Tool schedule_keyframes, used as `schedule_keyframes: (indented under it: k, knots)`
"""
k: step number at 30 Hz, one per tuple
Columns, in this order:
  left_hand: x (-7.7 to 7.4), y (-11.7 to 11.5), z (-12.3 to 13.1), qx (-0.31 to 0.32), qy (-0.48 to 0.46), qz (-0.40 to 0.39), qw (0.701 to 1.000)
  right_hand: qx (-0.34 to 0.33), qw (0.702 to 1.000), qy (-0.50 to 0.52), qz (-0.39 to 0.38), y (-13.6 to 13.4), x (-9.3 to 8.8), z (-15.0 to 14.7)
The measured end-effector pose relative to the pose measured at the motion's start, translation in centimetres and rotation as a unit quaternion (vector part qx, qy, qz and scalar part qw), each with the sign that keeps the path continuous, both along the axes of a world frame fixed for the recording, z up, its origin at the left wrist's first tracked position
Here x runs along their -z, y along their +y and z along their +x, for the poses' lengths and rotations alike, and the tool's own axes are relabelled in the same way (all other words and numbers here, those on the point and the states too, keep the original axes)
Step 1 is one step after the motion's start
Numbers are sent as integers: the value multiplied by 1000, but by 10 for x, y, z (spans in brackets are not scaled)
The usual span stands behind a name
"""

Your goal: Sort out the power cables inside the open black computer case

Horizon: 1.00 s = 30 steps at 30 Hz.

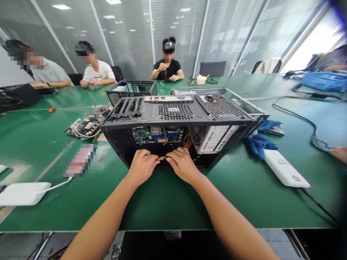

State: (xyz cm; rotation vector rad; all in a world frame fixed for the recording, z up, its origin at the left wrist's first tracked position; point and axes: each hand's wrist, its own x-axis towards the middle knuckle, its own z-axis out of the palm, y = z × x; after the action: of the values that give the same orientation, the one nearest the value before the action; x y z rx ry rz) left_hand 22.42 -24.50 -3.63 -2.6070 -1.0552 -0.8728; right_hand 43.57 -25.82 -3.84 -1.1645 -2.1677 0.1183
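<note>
An open black computer case (179, 112) lies on its side on the green table (168, 202). Inside it I see a motherboard (157, 134) and a power supply (211, 137) with coloured wires. My left hand (142, 166) and my right hand (182, 164) are closed at the case's near lower edge. Between their fingertips they pinch a small bundle of coloured wires (162, 157). What the wire ends join to is hidden by my fingers.
A loose circuit board (85, 125) and a second case (132, 88) lie behind on the left. Blue gloves (260, 144) and a white box (286, 169) sit to the right, another white box (23, 193) to the left. Three people sit across the table. Black cables (311, 126) run at right.
</note>
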Motion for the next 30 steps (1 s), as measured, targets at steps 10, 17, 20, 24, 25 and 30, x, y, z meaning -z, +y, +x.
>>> schedule_keyframes:
  k: [10, 17, 20, 24, 25, 30]
  knots:
    - [4, 2, -2, -1, -6, 8, 1000, 4, 1000, -29, -6, 0, 1, 0]
    - [2, 2, -2, -11, -4, 25, 1000, -11, 999, -29, -40, 0, -8, 3]
    - [2, 1, -2, -12, -1, 22, 1000, -19, 998, -30, -45, 1, -9, 4]
    - [4, 1, -1, -11, 5, 7, 1000, -19, 998, -40, -55, 2, -9, 5]
    - [5, 1, -1, -12, 9, -2, 1000, -15, 997, -44, -56, 2, -9, 4]
    - [6, 3, -1, -10, 23, -43, 999, 4, 997, -56, -53, 3, -6, 2]
